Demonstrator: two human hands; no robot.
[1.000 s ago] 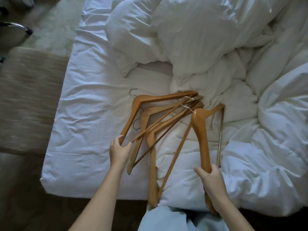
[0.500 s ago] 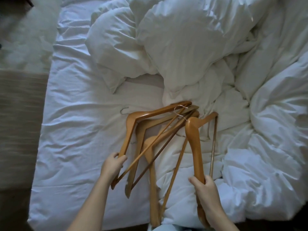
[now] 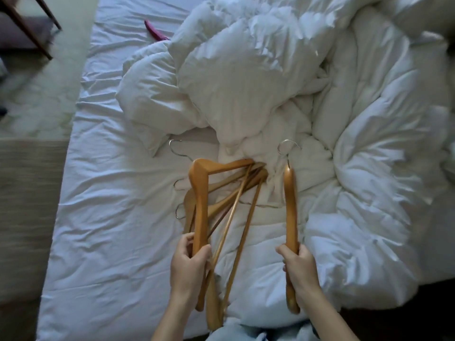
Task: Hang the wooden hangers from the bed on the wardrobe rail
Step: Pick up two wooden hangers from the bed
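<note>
Several wooden hangers with metal hooks lie in an overlapping pile (image 3: 229, 195) on the white bed (image 3: 118, 217). My left hand (image 3: 189, 262) is closed around the arm of the topmost hanger (image 3: 200, 193) of that pile, near its lower end. My right hand (image 3: 298, 264) grips a single wooden hanger (image 3: 290, 205), seen edge-on, lifted apart to the right of the pile with its hook (image 3: 286, 147) pointing away from me. No wardrobe rail is in view.
A crumpled white duvet (image 3: 283, 82) fills the bed's middle and right. A pink object (image 3: 155, 30) lies on the sheet at the far end. Dark chair legs (image 3: 32, 30) stand on the carpet at upper left. A woven rug (image 3: 27, 205) borders the bed's left edge.
My right hand has pulled its hanger out of the pile and turned it edge-on to the right. My left hand has slid onto the top hanger's arm and closed around it.
</note>
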